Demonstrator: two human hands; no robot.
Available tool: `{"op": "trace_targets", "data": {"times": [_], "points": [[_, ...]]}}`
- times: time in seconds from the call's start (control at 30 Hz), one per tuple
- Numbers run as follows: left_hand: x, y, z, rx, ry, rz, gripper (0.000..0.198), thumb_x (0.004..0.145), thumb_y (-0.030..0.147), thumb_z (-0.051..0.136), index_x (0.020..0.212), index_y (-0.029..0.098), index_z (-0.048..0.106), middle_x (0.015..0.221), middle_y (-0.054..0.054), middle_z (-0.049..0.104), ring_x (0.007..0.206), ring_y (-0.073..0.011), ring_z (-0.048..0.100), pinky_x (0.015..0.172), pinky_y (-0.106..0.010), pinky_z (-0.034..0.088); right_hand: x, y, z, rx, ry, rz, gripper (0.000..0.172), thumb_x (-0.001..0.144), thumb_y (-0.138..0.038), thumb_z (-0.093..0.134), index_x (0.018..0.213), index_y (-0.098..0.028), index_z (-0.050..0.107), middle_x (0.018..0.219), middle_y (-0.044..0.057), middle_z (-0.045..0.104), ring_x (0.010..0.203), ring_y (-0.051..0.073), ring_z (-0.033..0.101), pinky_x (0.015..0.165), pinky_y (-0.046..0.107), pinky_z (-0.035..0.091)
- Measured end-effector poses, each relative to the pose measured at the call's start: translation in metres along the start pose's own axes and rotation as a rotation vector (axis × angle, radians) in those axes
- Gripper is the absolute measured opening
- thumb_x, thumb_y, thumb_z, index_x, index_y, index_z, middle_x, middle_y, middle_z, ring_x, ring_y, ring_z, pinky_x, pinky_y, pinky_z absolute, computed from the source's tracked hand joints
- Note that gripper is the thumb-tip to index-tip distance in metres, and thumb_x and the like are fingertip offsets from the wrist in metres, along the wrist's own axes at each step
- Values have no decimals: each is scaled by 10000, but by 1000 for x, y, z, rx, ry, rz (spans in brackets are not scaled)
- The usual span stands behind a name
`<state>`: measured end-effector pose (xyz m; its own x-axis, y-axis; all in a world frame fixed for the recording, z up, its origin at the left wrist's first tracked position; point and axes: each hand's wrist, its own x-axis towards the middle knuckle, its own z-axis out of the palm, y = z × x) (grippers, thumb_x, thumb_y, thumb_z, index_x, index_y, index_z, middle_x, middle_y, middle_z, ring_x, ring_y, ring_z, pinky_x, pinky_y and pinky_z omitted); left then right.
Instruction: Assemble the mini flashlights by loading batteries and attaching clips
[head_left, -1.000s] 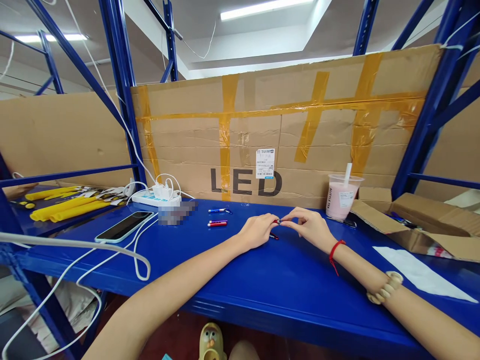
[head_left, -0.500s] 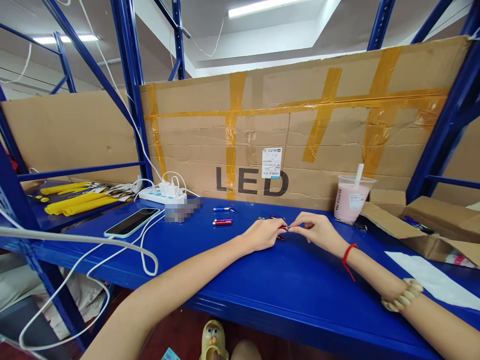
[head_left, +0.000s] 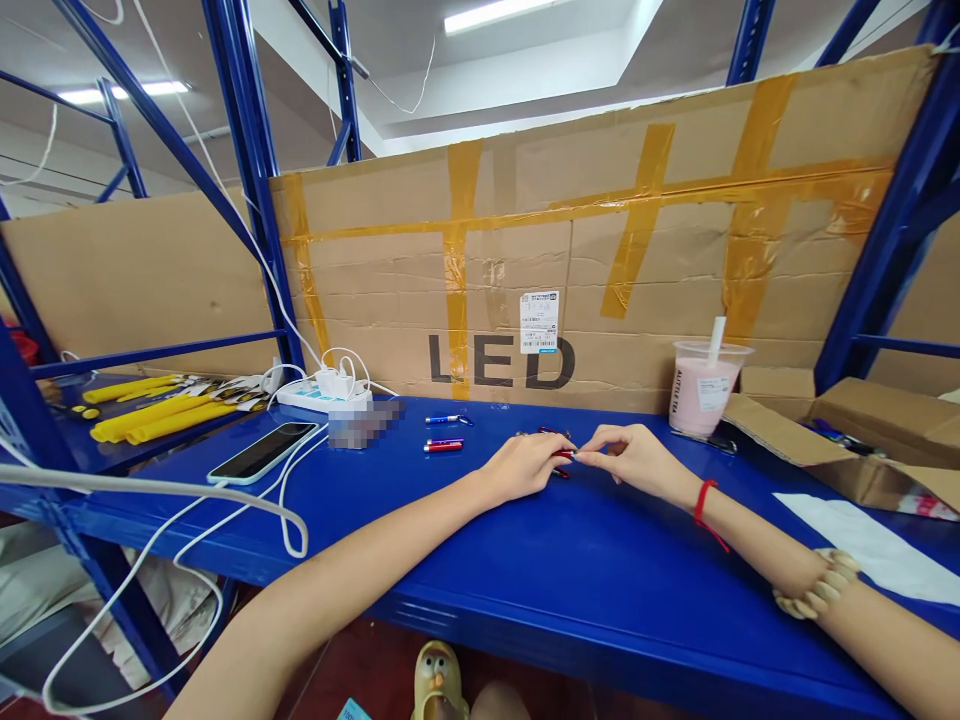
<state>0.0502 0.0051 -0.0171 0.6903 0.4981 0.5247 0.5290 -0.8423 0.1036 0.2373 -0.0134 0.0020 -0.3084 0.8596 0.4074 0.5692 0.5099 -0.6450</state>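
Observation:
Fingers of my left hand (head_left: pixel 529 466) are closed around a small red tube (head_left: pixel 564 453), which looks like a keychain flashlight. My right hand (head_left: pixel 634 460) pinches at its right end with thumb and forefinger; the exact part there is too small to make out. Under and behind the left hand lie more small pieces, partly hidden, among them a red one (head_left: pixel 559 473) just below the fingers. To the left on the blue shelf top (head_left: pixel 480 590) rest a blue keychain flashlight (head_left: pixel 445 420) with a clip and a red tube (head_left: pixel 443 447).
A pink drink cup (head_left: pixel 703 390) with a straw stands at the right, beside an open cardboard box (head_left: pixel 832 460) and white paper (head_left: pixel 877 548). At left are a phone (head_left: pixel 262 452), a power strip (head_left: pixel 315 396), looping white cables and yellow-handled tools (head_left: pixel 157 415). Tall cardboard (head_left: pixel 390 290) lines the back.
The camera view has shifted slightly. Both hands keep nearly the same hold on the small red flashlight.

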Motion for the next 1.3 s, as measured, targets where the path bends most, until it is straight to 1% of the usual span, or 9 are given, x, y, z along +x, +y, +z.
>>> {"op": "trace_targets", "data": {"times": [0.3, 0.5, 0.7, 0.9, 0.97, 1.03, 1.17, 1.23, 1.3], "points": [[2, 2, -2, -4, 5, -10, 176, 898, 196, 414, 1040, 191, 517, 1074, -28, 627, 996, -151, 587, 835, -243, 466, 4, 10, 0, 10, -6, 37, 352, 670, -486, 600, 647, -139, 655, 667, 54, 649, 378, 76, 453, 395, 229, 383], [1, 3, -2, 14, 19, -18, 212, 910, 249, 404, 1093, 214, 502, 1119, -17, 605, 1003, -154, 583, 826, -250, 473, 5, 10, -2, 20, -9, 62, 347, 677, -472, 598, 680, -130, 656, 538, 10, 580, 379, 76, 431, 431, 231, 361], [4, 4, -2, 43, -4, -32, 204, 921, 229, 371, 1090, 202, 482, 1094, -30, 602, 988, -151, 582, 824, -256, 474, 5, 11, -2, 81, 3, 78, 389, 662, -510, 595, 691, -128, 658, 461, -19, 517, 376, 72, 402, 420, 225, 331], [3, 3, -1, 31, -18, 6, 222, 930, 195, 324, 1062, 168, 500, 1087, -70, 601, 1010, -171, 564, 866, -293, 452, 5, 15, -1, 155, 4, 85, 350, 615, -485, 636, 662, -139, 642, 597, 11, 607, 376, 55, 406, 404, 217, 333], [2, 2, -1, 23, -24, 22, 221, 926, 188, 334, 1060, 176, 508, 1077, -65, 605, 1000, -169, 567, 862, -294, 452, 5, 17, 0, 155, -17, 82, 333, 620, -473, 631, 654, -143, 636, 546, -4, 585, 364, 58, 404, 398, 215, 334], [2, 1, 0, 22, -19, 33, 212, 919, 186, 355, 1054, 182, 518, 1064, -63, 611, 992, -170, 571, 859, -293, 450, 4, 19, 1, 148, -38, 70, 321, 632, -466, 622, 647, -145, 627, 486, -22, 545, 352, 62, 406, 392, 212, 335], [1, 0, -1, 20, 7, 57, 200, 912, 188, 374, 1025, 174, 538, 1025, -68, 627, 973, -176, 579, 866, -296, 444, 2, 18, 3, 77, -77, 13, 306, 687, -455, 585, 663, -151, 610, 473, -29, 526, 342, 71, 428, 394, 211, 344], [1, 0, -1, -5, 37, 57, 198, 912, 184, 373, 1018, 166, 539, 1022, -67, 628, 971, -169, 578, 866, -282, 445, 0, 14, 4, -19, -76, -44, 307, 762, -444, 512, 696, -159, 610, 548, -10, 567, 343, 72, 444, 407, 217, 356], [0, -1, -1, -42, 67, 46, 199, 911, 176, 370, 1023, 159, 533, 1034, -67, 625, 975, -159, 577, 861, -262, 451, -2, 9, 5, -152, -51, -141, 329, 838, -410, 416, 709, -174, 607, 703, 23, 620, 387, 74, 482, 449, 226, 380]]}}
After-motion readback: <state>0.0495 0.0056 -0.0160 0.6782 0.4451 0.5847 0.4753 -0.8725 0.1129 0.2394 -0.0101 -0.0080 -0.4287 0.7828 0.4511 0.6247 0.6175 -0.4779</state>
